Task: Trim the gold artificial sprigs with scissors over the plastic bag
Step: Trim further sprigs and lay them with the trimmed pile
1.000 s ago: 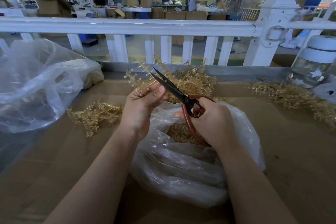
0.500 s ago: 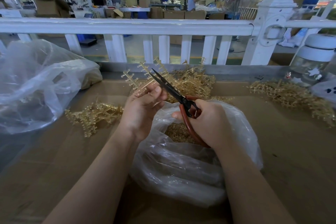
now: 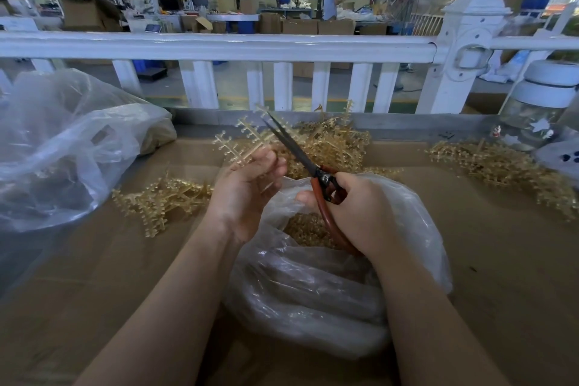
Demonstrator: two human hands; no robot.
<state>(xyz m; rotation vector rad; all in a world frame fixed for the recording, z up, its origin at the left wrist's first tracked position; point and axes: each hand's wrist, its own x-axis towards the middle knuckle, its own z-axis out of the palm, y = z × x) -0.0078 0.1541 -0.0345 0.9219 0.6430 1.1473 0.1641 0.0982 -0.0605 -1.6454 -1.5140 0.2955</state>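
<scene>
gold sprig (image 3: 247, 142) pinched in left hand (image 3: 247, 194), scissors (image 3: 300, 157) gripped in right hand (image 3: 360, 213), above plastic bag (image 3: 313, 298)

Left hand (image 3: 247, 194) pinches with curled fingers; right hand (image 3: 360, 213) holds a closed grip.

**Plastic, steel and cardboard**

The gold sprigs (image 3: 247, 141) look like moulded plastic with a dull metallic sheen; the scissors (image 3: 300, 157) have dark matt metal blades and glossy red-brown handles; the plastic bag (image 3: 313, 298) at lower centre is thin, clear, crinkled film, shiny in its folds; the worktop (image 3: 501, 260) is matt brown cardboard; the railing (image 3: 219, 47) across the top is glossy white.
</scene>
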